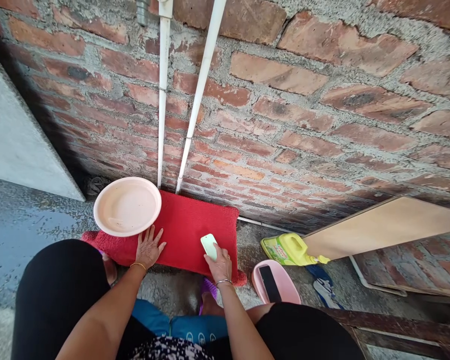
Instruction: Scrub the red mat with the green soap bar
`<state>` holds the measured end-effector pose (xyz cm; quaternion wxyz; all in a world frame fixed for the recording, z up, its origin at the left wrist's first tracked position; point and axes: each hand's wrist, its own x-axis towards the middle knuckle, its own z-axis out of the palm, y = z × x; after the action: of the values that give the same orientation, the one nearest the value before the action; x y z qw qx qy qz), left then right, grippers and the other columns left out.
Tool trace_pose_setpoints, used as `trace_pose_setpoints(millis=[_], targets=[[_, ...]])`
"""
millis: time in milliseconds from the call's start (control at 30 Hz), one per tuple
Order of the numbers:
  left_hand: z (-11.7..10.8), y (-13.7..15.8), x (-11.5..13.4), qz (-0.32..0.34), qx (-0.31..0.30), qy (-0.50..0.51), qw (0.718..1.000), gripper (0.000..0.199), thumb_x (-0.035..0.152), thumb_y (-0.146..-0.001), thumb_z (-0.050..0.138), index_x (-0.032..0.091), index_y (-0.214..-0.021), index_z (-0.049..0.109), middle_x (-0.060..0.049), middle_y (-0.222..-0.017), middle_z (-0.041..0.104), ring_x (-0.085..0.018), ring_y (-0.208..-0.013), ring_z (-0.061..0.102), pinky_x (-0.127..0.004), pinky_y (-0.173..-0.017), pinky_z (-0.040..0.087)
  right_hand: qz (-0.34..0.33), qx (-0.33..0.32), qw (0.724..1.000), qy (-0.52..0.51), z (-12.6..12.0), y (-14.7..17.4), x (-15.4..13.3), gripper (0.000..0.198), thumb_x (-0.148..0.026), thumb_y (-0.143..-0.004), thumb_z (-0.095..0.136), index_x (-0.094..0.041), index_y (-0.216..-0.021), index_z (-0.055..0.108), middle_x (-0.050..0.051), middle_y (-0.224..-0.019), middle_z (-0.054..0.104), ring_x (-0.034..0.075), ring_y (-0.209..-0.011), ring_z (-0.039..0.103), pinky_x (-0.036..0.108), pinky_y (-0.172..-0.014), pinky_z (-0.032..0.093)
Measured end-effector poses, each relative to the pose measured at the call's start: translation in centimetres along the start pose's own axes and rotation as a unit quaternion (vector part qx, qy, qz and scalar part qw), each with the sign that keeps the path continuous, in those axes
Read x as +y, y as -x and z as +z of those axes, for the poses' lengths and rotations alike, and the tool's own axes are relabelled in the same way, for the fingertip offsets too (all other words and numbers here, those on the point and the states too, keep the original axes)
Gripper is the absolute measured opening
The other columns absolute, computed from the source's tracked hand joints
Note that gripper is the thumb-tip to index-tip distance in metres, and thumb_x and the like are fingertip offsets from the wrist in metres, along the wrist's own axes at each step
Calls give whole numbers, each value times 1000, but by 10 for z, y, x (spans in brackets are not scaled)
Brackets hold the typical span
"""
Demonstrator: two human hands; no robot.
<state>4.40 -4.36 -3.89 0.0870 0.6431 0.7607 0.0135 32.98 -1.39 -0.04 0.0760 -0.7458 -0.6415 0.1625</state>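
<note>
A red towel-like cloth (193,232) lies spread over a low surface against the wall; what supports it is hidden. My left hand (148,250) rests flat on it, fingers spread, beside a pale pink basin (129,206). In my right hand (221,264) is a pale green, oblong scrub brush (209,245) with a small hole near its far end. The brush is on the cloth's right half, and its underside is hidden.
Right of the cloth stand a pink tub (287,280) with a dark oblong object (269,283) in it, a yellow detergent jug (287,248) and blue slippers (324,290). White pipes (189,130) run down the brick wall. A board (382,227) leans right; wet floor (30,225) shows left.
</note>
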Motion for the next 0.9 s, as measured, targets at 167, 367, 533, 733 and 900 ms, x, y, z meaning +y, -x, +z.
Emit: trace_pose_setpoints(millis=[167, 367, 533, 733, 900], targets=[[0, 0, 0, -4, -4, -1, 1000, 59, 51, -91, 43, 29, -146, 36, -12, -155, 30, -29, -143, 27, -53, -116, 12, 220, 26, 974, -52, -16, -9, 41, 62, -49, -72, 66, -27, -129, 57, 10, -115, 59, 27, -95, 61, 35, -81, 44], [2, 0, 1, -4, 3, 0, 1000, 59, 52, -92, 41, 30, -146, 36, -11, -155, 31, -29, -143, 26, -53, -116, 10, 338, 49, 935, -97, -28, -14, 59, 70, -54, -79, 53, -9, -133, 51, 18, -110, 62, 28, -92, 63, 35, -78, 46], [4, 0, 0, 0, 8, 1, 1000, 58, 53, -92, 40, 29, -145, 37, -12, -155, 31, -29, -143, 26, -53, -116, 10, 129, 30, 988, -79, -7, -15, 19, 60, -46, -76, 62, -21, -129, 57, 10, -115, 59, 24, -104, 58, 30, -91, 42], [4, 0, -1, 1, 10, -2, 1000, 58, 53, -92, 40, 29, -145, 38, -12, -155, 32, -30, -143, 27, -53, -116, 10, 156, 25, 986, -60, -8, -19, 32, 58, -48, -75, 62, -26, -128, 58, 8, -115, 58, 25, -97, 59, 36, -87, 44], [6, -1, -1, 1, 10, -4, 1000, 59, 52, -92, 41, 29, -146, 36, -12, -155, 32, -30, -143, 27, -53, -116, 11, 340, 70, 933, -93, -22, -21, 64, 69, -55, -79, 53, -10, -131, 54, 20, -105, 62, 32, -87, 61, 42, -71, 47]])
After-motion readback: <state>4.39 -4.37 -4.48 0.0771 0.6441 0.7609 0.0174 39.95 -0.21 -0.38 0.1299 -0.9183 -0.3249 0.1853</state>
